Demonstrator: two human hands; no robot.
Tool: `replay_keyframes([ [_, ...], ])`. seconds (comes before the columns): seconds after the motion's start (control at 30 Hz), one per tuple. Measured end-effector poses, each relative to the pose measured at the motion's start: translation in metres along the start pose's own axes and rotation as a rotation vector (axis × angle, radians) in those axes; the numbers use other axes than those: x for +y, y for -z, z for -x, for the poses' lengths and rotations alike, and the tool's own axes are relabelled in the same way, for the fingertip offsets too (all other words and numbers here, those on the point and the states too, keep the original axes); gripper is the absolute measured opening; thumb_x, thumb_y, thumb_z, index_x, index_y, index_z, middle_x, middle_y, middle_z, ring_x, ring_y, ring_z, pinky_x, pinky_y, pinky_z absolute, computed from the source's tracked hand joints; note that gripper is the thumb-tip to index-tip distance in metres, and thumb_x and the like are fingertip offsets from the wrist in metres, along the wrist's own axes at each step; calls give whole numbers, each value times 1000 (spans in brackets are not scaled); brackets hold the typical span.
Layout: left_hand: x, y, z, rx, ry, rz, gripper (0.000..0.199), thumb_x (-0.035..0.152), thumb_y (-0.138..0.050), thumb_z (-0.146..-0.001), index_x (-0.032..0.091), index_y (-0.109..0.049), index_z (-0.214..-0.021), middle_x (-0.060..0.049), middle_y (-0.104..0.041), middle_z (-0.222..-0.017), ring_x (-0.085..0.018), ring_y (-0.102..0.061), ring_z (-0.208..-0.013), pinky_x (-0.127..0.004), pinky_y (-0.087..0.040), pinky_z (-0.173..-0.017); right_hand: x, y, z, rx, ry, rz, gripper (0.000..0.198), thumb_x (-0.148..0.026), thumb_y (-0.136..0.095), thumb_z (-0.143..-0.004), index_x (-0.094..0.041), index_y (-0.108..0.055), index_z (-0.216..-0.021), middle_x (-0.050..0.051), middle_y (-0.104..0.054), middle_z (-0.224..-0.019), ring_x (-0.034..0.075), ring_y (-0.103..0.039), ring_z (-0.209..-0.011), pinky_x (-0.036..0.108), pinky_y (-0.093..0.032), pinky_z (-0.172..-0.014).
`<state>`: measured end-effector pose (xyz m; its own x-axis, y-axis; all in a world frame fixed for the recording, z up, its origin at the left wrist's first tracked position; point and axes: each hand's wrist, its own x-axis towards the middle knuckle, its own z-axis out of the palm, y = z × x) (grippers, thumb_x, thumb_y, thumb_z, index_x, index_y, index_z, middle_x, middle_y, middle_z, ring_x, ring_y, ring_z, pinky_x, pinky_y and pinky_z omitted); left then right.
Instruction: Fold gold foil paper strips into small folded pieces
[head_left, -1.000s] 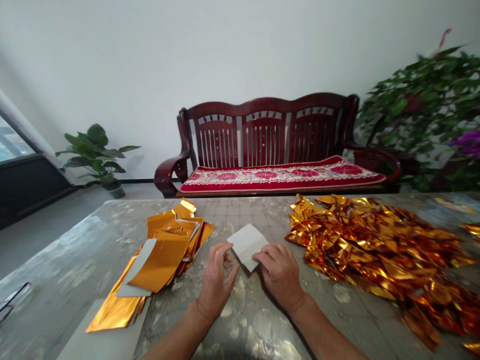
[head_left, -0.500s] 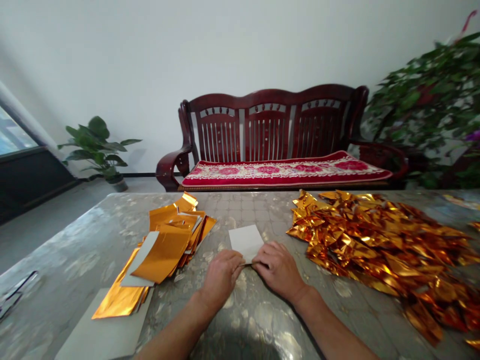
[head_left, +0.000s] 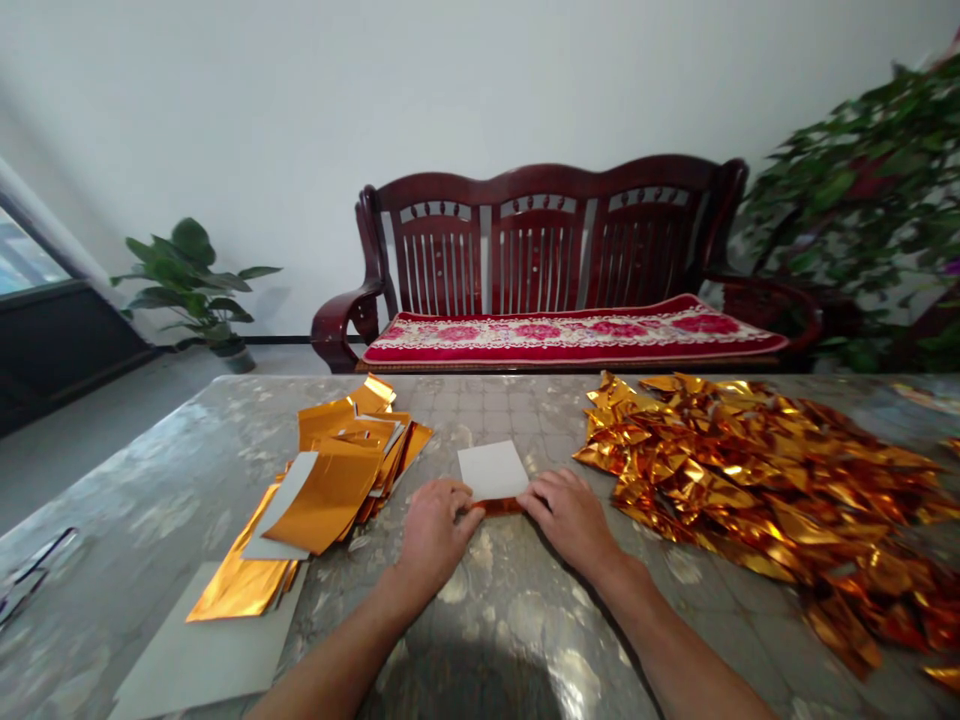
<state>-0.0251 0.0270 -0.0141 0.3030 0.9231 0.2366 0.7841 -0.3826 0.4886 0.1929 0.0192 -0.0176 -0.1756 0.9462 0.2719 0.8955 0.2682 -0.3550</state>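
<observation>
A sheet of gold foil paper (head_left: pixel 492 468) lies white side up on the table in front of me. Its near edge is folded over, showing a narrow gold strip. My left hand (head_left: pixel 441 522) pinches the left end of that fold between thumb and fingers. At the right end, my right hand (head_left: pixel 564 512) grips the same fold with its fingertips. To the left is a loose stack of gold foil sheets (head_left: pixel 330 495), some with white backs showing. A heap of folded gold foil pieces (head_left: pixel 735 480) spreads over the right side.
The patterned table (head_left: pixel 480 620) carries a grey-white board (head_left: pixel 202 650) under part of the stack. A dark-rimmed object, perhaps glasses (head_left: pixel 34 575), lies at the far left. Beyond the table stand a wooden bench (head_left: pixel 536 250) and potted plants (head_left: pixel 191 280).
The near edge of the sheet has been turned up into a fold with gold showing. My hands have moved slightly apart, toward the ends of the fold. The view has tilted a little.
</observation>
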Motion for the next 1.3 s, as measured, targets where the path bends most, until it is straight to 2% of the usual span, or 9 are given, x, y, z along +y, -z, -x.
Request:
replay_keyframes([
  [0.23,1,2,-2,-13,95,-100,17,30,-65,-84,20,-64,-71,-4,-66,-93,-22,-58,-95,-34,-41,-87,5,3,-1,-8,0,2,23,-39,-59,-93,-23,-66,-78,1,-65,-84,19,-55,-88,30,-34,-76],
  [0.37,1,2,-2,-32,107,-111,13,31,-63,-86,21,-67,-79,-4,-66,-98,-23,-58,-96,-35,-40,-87,5,1,-2,-8,11,35,24,-38,-58,-93,-23,-65,-77,1,-65,-84,20,-55,-88,31,-33,-75],
  [0.5,0,1,-2,-23,110,-55,17,33,-58,-91,24,-72,-86,-3,-68,-98,-22,-59,-97,-34,-40,-88,4,-1,-3,-2,25,75,26,-40,-58,-93,-22,-63,-76,2,-65,-83,21,-55,-86,32,-32,-73],
  [0.87,-7,4,-2,-27,226,-14,12,32,-70,-80,22,-74,-74,-2,-71,-89,-18,-61,-87,-27,-40,-78,7,1,-1,-29,54,53,28,-41,-56,-94,-22,-62,-74,0,-64,-80,19,-53,-85,31,-31,-73],
  [1.07,-8,8,-3,-52,157,3,36,34,-52,-92,20,-73,-67,-2,-72,-80,-16,-63,-78,-25,-39,-71,6,-1,-2,-23,33,84,27,-39,-57,-94,-22,-61,-74,1,-64,-81,20,-54,-85,31,-30,-72],
  [1.3,-12,2,-2,13,227,69,22,35,-66,-83,22,-75,-68,-1,-73,-89,-18,-63,-87,-28,-42,-81,3,0,-2,-25,10,112,29,-41,-58,-93,-22,-62,-72,2,-66,-82,20,-54,-84,32,-29,-72],
])
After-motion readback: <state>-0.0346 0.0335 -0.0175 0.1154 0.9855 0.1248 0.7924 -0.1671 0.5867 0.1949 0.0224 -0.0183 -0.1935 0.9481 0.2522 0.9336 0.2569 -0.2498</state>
